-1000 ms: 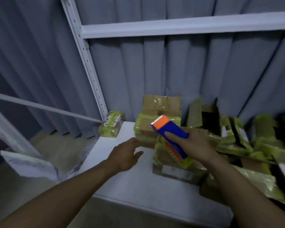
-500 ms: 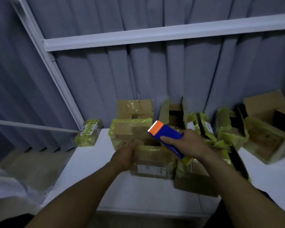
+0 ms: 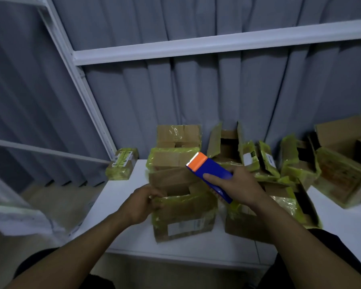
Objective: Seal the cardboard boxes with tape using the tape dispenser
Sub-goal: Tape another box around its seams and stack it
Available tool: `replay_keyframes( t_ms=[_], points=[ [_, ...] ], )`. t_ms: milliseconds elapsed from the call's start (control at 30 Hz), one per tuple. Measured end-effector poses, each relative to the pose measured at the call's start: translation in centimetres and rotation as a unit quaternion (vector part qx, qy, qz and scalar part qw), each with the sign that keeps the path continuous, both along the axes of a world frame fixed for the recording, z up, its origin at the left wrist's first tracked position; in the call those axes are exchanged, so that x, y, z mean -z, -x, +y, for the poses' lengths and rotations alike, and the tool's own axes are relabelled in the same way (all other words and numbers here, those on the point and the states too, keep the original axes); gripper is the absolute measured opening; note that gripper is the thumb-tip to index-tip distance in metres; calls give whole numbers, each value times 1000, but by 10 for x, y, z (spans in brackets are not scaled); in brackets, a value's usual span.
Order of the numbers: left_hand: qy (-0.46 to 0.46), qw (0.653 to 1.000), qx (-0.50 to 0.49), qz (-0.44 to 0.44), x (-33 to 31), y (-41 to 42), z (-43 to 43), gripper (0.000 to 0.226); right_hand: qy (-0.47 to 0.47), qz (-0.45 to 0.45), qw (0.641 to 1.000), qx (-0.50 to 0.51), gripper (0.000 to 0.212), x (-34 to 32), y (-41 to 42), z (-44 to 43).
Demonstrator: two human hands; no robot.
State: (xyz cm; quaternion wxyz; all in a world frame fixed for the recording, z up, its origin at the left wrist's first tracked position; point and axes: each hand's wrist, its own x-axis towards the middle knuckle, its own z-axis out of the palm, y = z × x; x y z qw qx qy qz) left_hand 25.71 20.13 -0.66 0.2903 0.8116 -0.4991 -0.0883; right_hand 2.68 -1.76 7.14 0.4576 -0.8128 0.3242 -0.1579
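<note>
A blue tape dispenser [image 3: 212,174] with an orange toothed head is gripped in my right hand [image 3: 236,187], held above the boxes with its head pointing up and left. In front of me on the white table [image 3: 123,197] stands a cardboard box [image 3: 183,215] wrapped in yellow-green tape, its top flap partly raised. My left hand [image 3: 143,203] holds this box at its upper left edge, fingers curled over the rim. More boxes are stacked behind it [image 3: 171,161].
Several opened, taped boxes [image 3: 265,161] crowd the table's middle and right, one large one [image 3: 342,176] at far right. A small wrapped parcel [image 3: 122,163] sits at the back left corner. White shelf rails [image 3: 196,45] and a grey curtain stand behind.
My left hand moved right from the bare table onto the front box and took hold of its edge. The view swung right, and my right hand kept the dispenser raised.
</note>
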Motion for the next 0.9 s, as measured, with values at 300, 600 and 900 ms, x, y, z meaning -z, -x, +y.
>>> replay_keyframes(
  t_ms=[300,600,900],
  points=[
    [-68,984,-133,93,14,17,59,33,17,16,1000,-5,46,19,-5,22],
    [-56,976,-197,-78,6,15,31,111,21,22,1000,-6,44,21,-19,25],
    [-108,977,-128,-134,30,21,31,31,12,37,999,-11,42,24,-24,21]
  ],
)
